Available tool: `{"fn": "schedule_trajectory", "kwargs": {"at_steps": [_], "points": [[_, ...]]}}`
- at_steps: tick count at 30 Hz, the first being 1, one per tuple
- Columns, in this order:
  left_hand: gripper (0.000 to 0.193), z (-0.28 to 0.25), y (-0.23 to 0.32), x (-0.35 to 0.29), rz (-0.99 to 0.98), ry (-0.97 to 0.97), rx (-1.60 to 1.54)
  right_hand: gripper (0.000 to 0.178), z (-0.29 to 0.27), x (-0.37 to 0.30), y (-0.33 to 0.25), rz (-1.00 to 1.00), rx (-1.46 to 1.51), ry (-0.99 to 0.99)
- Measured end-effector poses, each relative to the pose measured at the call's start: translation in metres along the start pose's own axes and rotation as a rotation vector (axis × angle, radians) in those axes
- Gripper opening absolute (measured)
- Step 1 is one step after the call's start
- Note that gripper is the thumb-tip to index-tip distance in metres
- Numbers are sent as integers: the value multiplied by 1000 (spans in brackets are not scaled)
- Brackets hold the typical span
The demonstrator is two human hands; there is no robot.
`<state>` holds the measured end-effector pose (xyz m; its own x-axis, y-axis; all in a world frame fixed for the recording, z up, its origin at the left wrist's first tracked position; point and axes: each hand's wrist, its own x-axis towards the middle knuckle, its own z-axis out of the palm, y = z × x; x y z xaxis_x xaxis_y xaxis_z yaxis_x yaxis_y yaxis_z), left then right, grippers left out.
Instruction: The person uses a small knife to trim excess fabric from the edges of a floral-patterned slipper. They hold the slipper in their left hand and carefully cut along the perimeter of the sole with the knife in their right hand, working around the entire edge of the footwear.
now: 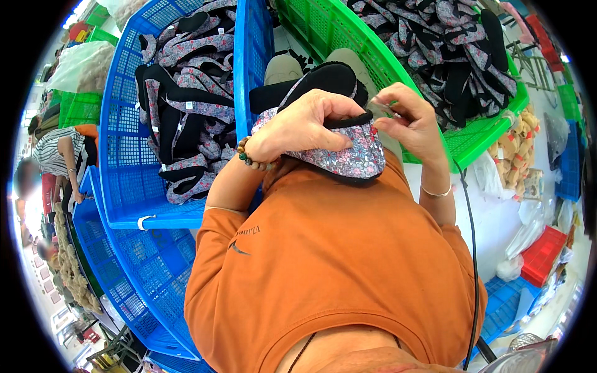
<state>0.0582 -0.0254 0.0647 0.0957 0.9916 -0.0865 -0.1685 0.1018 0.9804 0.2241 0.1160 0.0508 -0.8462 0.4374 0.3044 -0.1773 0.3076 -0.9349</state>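
Observation:
My left hand [301, 127] is wrapped round a floral fabric slipper [356, 152] with black trim, held above my lap. Its thumb lies across the patterned upper, and the fingers reach to the black-edged opening. Just right of that opening is my right hand [410, 118], with thumb and fingertips pinched together. Something thin and greyish shows at those fingertips, too small to name. Another slipper with a black sole [326, 81] rests across my knees behind the left hand.
A blue crate [124, 124] full of floral slippers stands at my left, and a green crate [345, 40] with more at the far right. Empty-looking blue crates [155, 261] sit lower left. A black cable [471, 248] hangs at my right. A person in stripes [59, 152] works far left.

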Motion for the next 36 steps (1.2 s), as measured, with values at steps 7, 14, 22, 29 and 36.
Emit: {"fn": "schedule_trajectory", "kwargs": {"at_steps": [7, 14, 22, 29, 36], "points": [[31, 11, 12, -10, 107, 138, 267, 13, 7, 8, 0, -157, -56, 24], [28, 7, 25, -16, 127, 164, 263, 20, -5, -2, 10, -16, 204, 172], [29, 4, 15, -14, 152, 223, 385, 35, -13, -7, 0, -153, -365, 14], [28, 3, 9, -11, 260, 266, 558, 32, -14, -6, -8, -174, -523, -7], [30, -1, 5, -8, 225, 252, 577, 30, -8, -3, -7, -189, -549, -1]]}}
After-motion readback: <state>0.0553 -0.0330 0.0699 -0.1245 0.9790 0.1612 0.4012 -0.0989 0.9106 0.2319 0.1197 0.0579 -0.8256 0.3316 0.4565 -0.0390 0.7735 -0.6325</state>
